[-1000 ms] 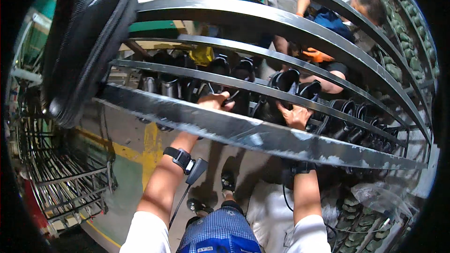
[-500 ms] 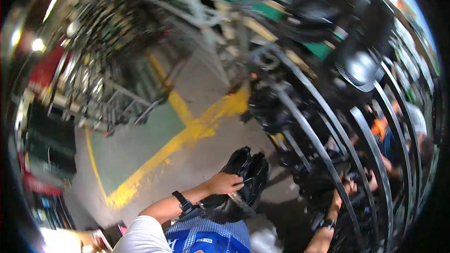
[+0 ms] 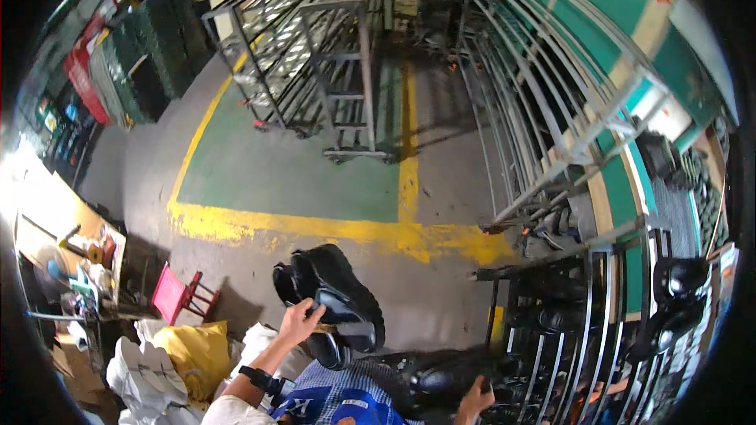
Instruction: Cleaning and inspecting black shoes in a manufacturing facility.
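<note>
In front of my body, my left hand is closed on a pair of black boots, their soles turned outward to the right. A black boot lies across my lap side, beside the shoe rack. My right hand is at its right end with curled fingers, seemingly gripping it; the lower part of the grip is cut off by the picture edge. The metal shoe rack to my right carries several black boots.
Ahead stand metal trolley racks on a yellow-lined floor, and a long rack to the right. A red stool, a yellow sack and a cluttered bench are at left. Another person's arm shows behind the shoe rack.
My view has swung toward the right. My right hand has come back from inside the shoe rack to beside my body, near a black boot. My left hand still holds the pair.
</note>
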Tool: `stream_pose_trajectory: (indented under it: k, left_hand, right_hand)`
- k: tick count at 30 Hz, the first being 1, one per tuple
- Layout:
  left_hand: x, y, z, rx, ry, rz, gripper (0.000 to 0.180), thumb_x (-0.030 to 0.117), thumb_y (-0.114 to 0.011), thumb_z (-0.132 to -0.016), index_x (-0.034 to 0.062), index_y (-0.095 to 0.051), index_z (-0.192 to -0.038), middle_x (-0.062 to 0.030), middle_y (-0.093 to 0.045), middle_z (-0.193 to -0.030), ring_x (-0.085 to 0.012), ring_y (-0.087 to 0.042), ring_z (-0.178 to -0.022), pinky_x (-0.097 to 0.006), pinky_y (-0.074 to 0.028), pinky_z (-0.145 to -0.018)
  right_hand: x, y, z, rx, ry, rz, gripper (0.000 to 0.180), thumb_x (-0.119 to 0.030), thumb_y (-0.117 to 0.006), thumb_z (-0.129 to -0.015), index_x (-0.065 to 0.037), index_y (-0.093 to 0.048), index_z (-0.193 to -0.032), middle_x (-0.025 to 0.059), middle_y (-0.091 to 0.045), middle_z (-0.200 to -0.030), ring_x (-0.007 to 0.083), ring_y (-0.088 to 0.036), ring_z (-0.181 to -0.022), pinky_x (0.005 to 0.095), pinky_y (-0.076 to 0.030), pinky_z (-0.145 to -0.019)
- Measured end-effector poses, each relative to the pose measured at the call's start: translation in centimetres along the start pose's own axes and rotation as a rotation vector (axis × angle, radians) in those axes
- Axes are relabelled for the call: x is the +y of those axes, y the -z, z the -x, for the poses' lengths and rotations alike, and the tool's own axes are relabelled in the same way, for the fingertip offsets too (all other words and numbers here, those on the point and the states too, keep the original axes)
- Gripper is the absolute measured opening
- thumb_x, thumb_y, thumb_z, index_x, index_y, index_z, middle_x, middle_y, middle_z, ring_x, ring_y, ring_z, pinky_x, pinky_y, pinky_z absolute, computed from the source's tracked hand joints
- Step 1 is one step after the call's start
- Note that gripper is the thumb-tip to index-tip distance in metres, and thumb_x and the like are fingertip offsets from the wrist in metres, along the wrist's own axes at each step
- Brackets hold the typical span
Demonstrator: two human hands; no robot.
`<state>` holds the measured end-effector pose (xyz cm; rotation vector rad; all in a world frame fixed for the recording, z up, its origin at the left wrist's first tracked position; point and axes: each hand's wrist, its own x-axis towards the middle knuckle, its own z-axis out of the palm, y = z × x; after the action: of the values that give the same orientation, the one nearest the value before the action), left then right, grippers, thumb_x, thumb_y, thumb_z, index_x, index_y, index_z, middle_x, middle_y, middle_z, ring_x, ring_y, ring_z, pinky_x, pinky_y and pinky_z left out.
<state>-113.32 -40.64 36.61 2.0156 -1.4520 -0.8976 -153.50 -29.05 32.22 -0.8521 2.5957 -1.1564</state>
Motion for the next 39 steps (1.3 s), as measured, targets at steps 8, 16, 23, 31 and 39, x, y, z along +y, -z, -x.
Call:
stream_pose_trajectory:
  k: [8,16,23,31,39]
  left_hand:
    - [-12.6,13.1,2.4,0.402,0.556,0.79,0.017,0.015,-0.055,-0.085,0.005,-0.049,-0.073,0.0021,-0.044,-0.053,-0.0054,-0.038,-0.038,-0.023,-0.025,-0.032]
    - [-18.6,22.7,4.1,0.788,0.597,0.836,0.009,0.015,-0.057,-0.085,0.006,-0.057,-0.085,0.0048,-0.055,-0.069,-0.0023,-0.044,-0.052,-0.018,-0.032,-0.043]
    - [-23.6,27.8,3.3,1.088,0.691,0.926,0.016,0.019,-0.057,-0.085,0.0037,-0.055,-0.085,0.001,-0.055,-0.071,-0.0055,-0.047,-0.059,-0.02,-0.037,-0.051]
    - [-25.8,31.7,-2.3,1.348,0.802,0.823,0.02,0.03,-0.055,-0.084,0.0114,-0.048,-0.085,0.0018,-0.044,-0.06,-0.0072,-0.036,-0.038,-0.021,-0.026,-0.028]
    - [-33.0,34.9,-4.3,1.731,0.744,1.04,0.028,0.022,-0.053,-0.084,-0.0019,-0.056,-0.098,-0.0084,-0.058,-0.089,-0.0141,-0.051,-0.075,-0.029,-0.043,-0.065]
  right_hand:
    - [-25.2,-14.5,7.5,-0.522,0.421,0.009,0.034,-0.03,-0.066,-0.076,0.004,-0.061,-0.069,0.0139,-0.06,-0.064,0.02,-0.055,-0.059,0.0346,-0.042,-0.058]
    - [-41.3,-23.4,16.2,-0.777,0.457,-0.223,0.029,-0.021,-0.067,-0.077,0.003,-0.058,-0.063,-0.0022,-0.049,-0.059,0.0045,-0.04,-0.055,0.0227,-0.033,-0.049]
    - [-50.1,-31.2,20.8,-0.91,0.568,-0.37,0.019,-0.013,-0.064,-0.077,0.005,-0.061,-0.071,-0.004,-0.053,-0.065,0.0036,-0.042,-0.057,0.023,-0.034,-0.049]
    - [-60.9,-41.4,28.1,-1.05,0.923,-0.175,0.041,-0.035,-0.069,-0.071,0.0,-0.055,-0.057,0.0118,-0.053,-0.05,0.0199,-0.054,-0.047,0.0336,-0.041,-0.047]
    - [-68.5,-51.7,40.2,-1.274,1.249,-0.267,0.04,-0.037,-0.069,-0.069,-0.005,-0.054,-0.05,0.0125,-0.051,-0.049,0.0298,-0.051,-0.048,0.037,-0.041,-0.049]
